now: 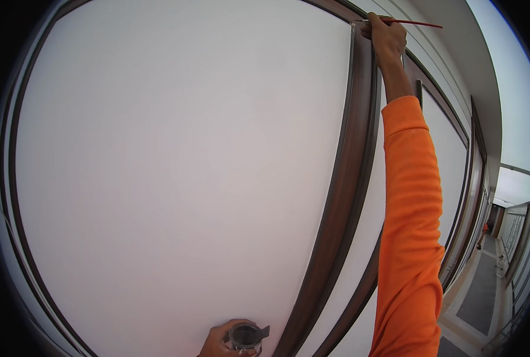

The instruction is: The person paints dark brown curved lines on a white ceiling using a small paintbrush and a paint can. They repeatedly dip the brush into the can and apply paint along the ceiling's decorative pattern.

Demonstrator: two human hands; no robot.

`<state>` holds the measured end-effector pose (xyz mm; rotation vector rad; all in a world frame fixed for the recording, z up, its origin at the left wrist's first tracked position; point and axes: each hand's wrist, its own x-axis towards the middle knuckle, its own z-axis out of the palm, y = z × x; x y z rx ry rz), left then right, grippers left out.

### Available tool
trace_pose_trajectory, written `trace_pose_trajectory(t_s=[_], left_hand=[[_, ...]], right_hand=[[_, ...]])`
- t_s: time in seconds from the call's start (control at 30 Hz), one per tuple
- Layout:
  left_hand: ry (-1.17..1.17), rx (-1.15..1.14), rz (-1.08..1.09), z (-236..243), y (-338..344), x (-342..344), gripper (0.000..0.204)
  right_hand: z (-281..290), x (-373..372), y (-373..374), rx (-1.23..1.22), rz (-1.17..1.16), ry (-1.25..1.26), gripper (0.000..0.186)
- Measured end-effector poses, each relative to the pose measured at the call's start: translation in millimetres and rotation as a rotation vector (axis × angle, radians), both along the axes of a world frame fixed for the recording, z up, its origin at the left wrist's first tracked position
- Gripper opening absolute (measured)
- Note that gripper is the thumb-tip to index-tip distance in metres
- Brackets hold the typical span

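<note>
High at the upper right, my right hand (386,37) is closed round a thin red-handled paintbrush (416,23). Its tip points left and meets the corner where the dark brown wooden frame (347,143) joins the top rail; whether the bristles touch the wood is too small to tell. My right arm, in an orange sleeve (412,196), stretches up beside the frame. Low at the bottom edge, my left hand (218,340) grips a small clear cup (246,338) with dark contents. A dark flat piece sticks out over the cup's rim.
A large white panel (182,166) fills the left and middle, edged in dark trim. More dark-framed white panels (446,131) run on behind my right arm. At the far right a corridor with a grey floor strip (479,291) and railings (515,238) leads away; a distant person (485,228) is there.
</note>
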<state>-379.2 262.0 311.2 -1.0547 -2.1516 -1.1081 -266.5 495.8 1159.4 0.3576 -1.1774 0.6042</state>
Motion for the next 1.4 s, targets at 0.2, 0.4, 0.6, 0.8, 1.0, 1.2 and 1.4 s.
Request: trace_pose_trajectory(t_s=[0.2,0.4,0.6,0.8,1.0,1.2,1.4], left_hand=[[0.009,-0.013,0.02,-5,0,3,0.075],[0.048,-0.047,-0.004,1,-8,6,0.077],[0.066,-0.043,0.005,-2,-10,8,0.078],[0.036,-0.029,0.035,-8,-5,6,0.076],[0.054,-0.041,0.029,-4,-8,6,0.077],[0.053,-0.045,0.001,-3,-8,3,0.08],[0.048,-0.038,-0.054,-5,-10,-4,0.08]], right_hand=[[12,6,-3,-0.01,-0.215,-0.033,0.034],[11,13,-6,0.014,-0.234,-0.071,0.036],[6,21,-9,0.059,-0.155,-0.079,0.04],[3,19,-5,0.022,-0.193,-0.067,0.039],[3,15,-8,0.125,-0.329,-0.056,0.039],[7,9,-3,0.168,-0.199,0.021,0.041],[7,17,1,0.151,-0.42,-0.025,0.042]])
